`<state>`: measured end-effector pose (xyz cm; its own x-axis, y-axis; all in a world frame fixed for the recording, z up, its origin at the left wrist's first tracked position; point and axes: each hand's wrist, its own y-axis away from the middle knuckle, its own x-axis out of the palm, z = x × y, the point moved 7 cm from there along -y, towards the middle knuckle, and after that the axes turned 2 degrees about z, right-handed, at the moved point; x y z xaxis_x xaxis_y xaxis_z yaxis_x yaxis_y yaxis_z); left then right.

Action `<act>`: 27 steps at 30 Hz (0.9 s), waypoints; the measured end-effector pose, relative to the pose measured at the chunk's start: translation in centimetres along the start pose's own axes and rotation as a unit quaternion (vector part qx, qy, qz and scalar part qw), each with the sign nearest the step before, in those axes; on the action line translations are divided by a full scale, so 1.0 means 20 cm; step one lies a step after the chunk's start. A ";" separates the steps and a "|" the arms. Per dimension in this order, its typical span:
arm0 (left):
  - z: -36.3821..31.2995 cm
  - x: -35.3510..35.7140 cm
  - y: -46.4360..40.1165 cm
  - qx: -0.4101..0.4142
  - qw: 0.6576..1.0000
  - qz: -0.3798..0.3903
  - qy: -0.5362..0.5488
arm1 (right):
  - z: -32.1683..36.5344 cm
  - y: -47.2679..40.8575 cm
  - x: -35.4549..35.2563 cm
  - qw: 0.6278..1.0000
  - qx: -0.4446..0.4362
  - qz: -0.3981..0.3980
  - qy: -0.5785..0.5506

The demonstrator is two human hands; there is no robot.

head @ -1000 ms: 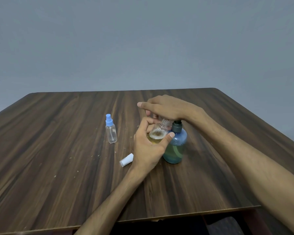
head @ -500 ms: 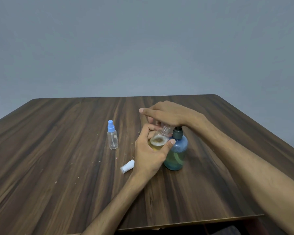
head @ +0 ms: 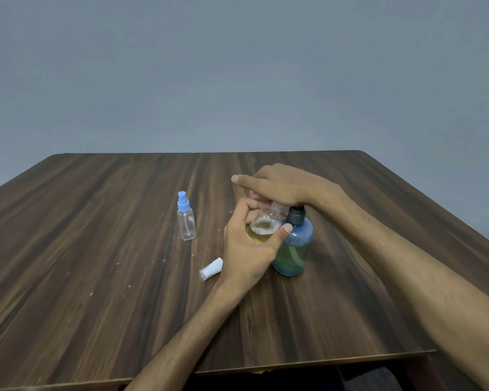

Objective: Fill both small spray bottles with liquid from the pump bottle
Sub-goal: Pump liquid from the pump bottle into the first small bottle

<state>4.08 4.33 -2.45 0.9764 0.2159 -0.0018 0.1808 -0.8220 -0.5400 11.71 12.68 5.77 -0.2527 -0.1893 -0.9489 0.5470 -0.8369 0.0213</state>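
Observation:
My left hand point(head: 247, 249) grips an uncapped small clear bottle point(head: 264, 225), tilted, holding yellowish liquid with foam on top. Its threaded neck points up toward the pump nozzle hidden under my right hand point(head: 283, 187), which lies flat on the pump head of the blue pump bottle point(head: 294, 249). The pump bottle stands upright on the wooden table point(head: 96, 292), touching the small bottle. A second small spray bottle point(head: 186, 221) with a blue spray cap stands upright and looks empty, to the left. A white cap point(head: 211, 269) lies on its side by my left wrist.
Small crumbs are scattered on the table between the spray bottle and the white cap. The table's near edge runs along the bottom, with dark shapes below it. A plain grey wall is behind the table.
The view has shifted slightly. Both hands stay at the bottles; the foam and liquid level in the small held bottle looks a little higher.

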 end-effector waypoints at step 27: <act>0.01 0.00 0.00 -0.002 1.000 0.001 0.004 | 0.02 0.02 -0.03 1.000 -0.005 -0.017 -0.012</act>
<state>4.13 4.40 -2.56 0.9778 0.2097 0.0045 0.1792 -0.8241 -0.5374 11.87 12.24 6.53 -0.2904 -0.1729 -0.9412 0.5452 -0.8382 -0.0142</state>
